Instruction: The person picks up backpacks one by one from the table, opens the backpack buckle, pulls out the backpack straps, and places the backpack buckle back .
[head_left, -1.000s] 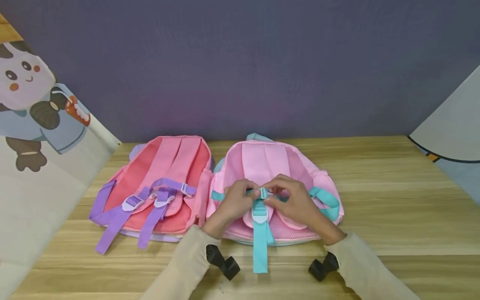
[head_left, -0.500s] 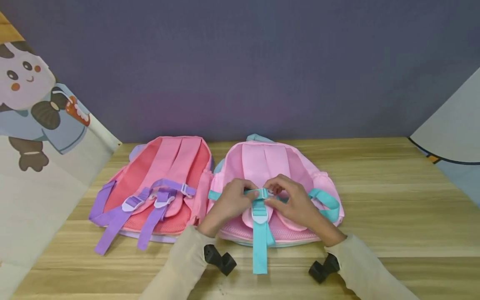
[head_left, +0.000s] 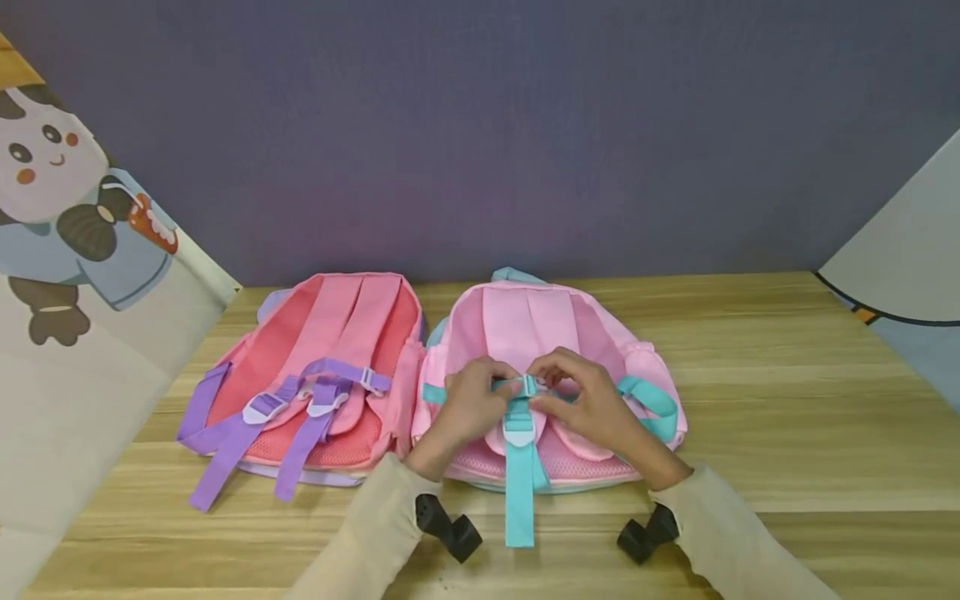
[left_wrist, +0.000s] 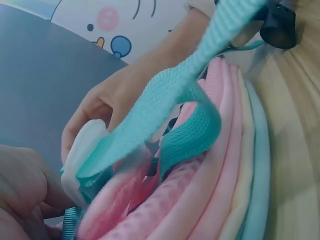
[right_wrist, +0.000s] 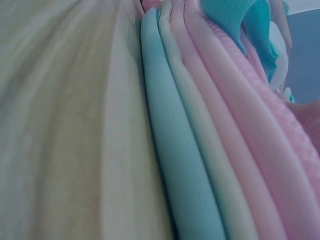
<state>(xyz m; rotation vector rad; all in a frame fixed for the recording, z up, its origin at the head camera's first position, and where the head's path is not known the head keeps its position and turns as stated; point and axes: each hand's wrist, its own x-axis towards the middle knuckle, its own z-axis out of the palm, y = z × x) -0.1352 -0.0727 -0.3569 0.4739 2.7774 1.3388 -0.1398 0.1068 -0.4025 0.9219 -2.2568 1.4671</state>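
Observation:
A light pink backpack [head_left: 517,321] lies with its shoulder straps facing up. Over its middle, my left hand [head_left: 471,402] pinches a teal webbing strap at the left side of a small teal buckle [head_left: 528,386]. My right hand [head_left: 588,404] holds the buckle's right end between thumb and fingers, which partly hide it. Below the hands, another teal strap [head_left: 519,500] hangs from a white adjuster [head_left: 520,437] onto the table. The left wrist view shows the loose teal strap [left_wrist: 150,115] close up; the right wrist view mostly shows the backpack's edge [right_wrist: 175,130].
A coral-pink backpack [head_left: 300,333] with purple straps [head_left: 232,458] lies directly to the left, touching the light pink one. Both rest on a wood-grain table [head_left: 787,400]. A dark panel [head_left: 525,142] stands behind, and a cartoon-printed panel [head_left: 45,400] is at the left.
My left hand shifted slightly left half a second ago, showing more of the strap by the buckle, then came back toward it. The right hand stays nearly still; both backpacks remain in place.

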